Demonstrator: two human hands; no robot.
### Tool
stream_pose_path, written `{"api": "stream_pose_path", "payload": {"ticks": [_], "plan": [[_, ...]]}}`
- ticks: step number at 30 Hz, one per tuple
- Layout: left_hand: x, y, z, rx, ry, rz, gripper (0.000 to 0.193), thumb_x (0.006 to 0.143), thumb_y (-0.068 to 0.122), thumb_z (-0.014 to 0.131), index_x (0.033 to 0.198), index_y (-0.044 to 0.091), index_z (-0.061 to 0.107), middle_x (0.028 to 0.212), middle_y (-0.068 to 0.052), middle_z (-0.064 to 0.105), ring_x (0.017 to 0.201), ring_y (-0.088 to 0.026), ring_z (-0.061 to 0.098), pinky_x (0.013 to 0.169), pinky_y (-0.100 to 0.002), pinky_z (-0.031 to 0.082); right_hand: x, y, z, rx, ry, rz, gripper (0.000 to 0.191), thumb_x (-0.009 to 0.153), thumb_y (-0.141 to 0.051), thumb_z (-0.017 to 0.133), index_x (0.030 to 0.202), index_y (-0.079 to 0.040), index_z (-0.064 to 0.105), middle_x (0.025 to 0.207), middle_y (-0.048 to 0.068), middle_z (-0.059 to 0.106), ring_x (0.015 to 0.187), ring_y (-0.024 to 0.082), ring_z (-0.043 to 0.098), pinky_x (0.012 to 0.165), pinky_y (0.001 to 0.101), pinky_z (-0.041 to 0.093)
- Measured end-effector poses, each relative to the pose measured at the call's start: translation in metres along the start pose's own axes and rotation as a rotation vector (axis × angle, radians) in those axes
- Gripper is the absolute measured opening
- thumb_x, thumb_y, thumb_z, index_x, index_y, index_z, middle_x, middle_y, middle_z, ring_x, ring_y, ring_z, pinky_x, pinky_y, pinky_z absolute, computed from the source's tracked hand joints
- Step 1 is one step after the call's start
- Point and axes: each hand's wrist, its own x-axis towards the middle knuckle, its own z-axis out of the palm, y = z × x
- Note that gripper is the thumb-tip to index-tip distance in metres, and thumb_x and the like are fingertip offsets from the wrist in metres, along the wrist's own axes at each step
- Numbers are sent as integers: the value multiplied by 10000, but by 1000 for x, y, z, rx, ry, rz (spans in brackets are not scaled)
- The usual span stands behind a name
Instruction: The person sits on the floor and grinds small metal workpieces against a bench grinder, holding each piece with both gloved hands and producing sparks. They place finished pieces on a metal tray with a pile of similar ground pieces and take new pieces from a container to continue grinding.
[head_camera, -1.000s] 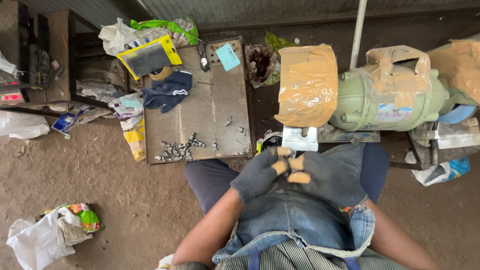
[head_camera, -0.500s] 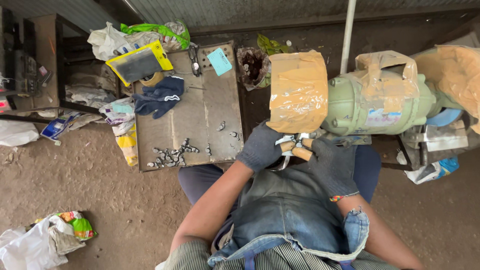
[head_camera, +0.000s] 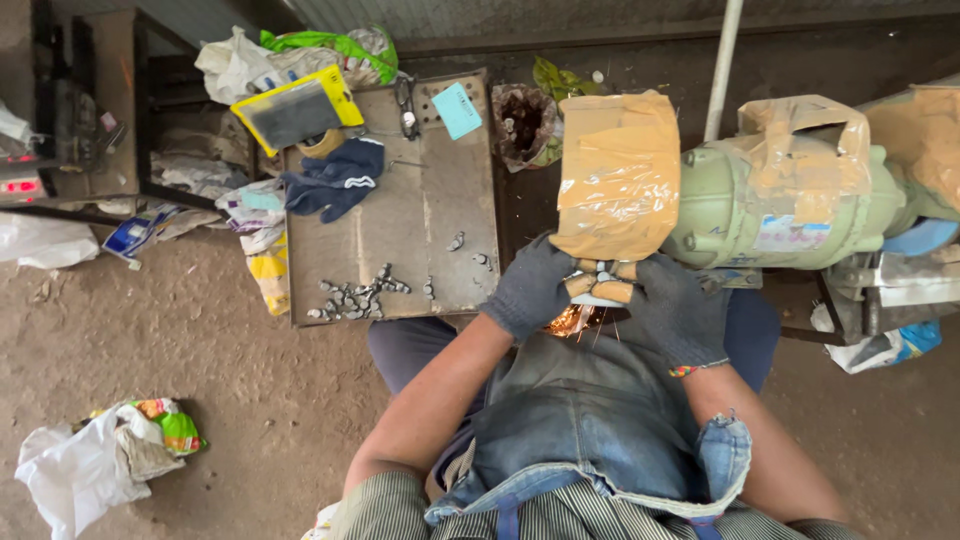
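Down at the middle of the view, both hands meet under the front of a green bench grinder (head_camera: 790, 215); the left hand (head_camera: 530, 290), in a dark work glove with bare fingertips, and the right hand (head_camera: 678, 312), gloved the same way, pinch a small pale metal piece (head_camera: 600, 290) between them, fingers closed on it from either side; the piece sits just below the grinder's wheel housing, which is wrapped in brown tape and cardboard (head_camera: 620, 175), and orange sparks (head_camera: 572, 320) show right under the left fingers; a taped cover (head_camera: 805, 140) also lies over the top of the grinder's body; a white pipe (head_camera: 722, 60) rises behind it; the person's denim apron (head_camera: 590, 420) fills the lower middle, with striped fabric at the bottom edge; to the left of the hands lies a flat metal plate (head_camera: 400, 230), and on it rest a scatter of small grey metal parts (head_camera: 355, 295), a dark blue glove (head_camera: 335, 180), and a light blue card (head_camera: 457, 108); a yellow-rimmed tray (head_camera: 295, 108) overlaps the plate's far left corner; a dark container (head_camera: 525, 122) stands just beyond the plate; on the dirt floor (head_camera: 220, 400) lies a white plastic bag (head_camera: 75, 475) with colourful wrappers beside it.
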Motion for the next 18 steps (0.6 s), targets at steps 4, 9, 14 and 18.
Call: {"api": "stream_pose_path", "payload": {"ticks": [4,9,14,18], "plan": [[-37,25,-2,152,72,141,263,873,242,758,1097,115,710,1235,-126,636,1192,-382,590,1008,-495,503,-24,0,-3,-45,-79,-37,270,785,-392,796,910,-153,777,872,52,702,814,246,688,739,400,507],[-69,23,-9,175,-117,78,317,852,231,738,1163,172,713,1247,-100,612,1204,-371,580,993,-491,474,-55,7,18,-123,-320,-124,281,855,-340,725,1013,-109,740,860,82,674,821,289,668,712,421,503],[-55,-34,-30,755,-120,-152,609,717,141,625,1323,84,590,1311,-170,584,1244,-390,542,996,-469,462,-65,7,34,50,-282,-108,311,863,-334,700,1038,-79,739,876,100,677,814,313,659,692,418,504],[-51,-53,-40,620,-295,-351,464,890,91,581,1354,105,586,1286,-146,629,1206,-341,602,976,-473,501,-62,-4,20,45,-285,-95,341,849,-383,741,994,-75,740,857,112,669,818,317,660,702,411,504]]}}
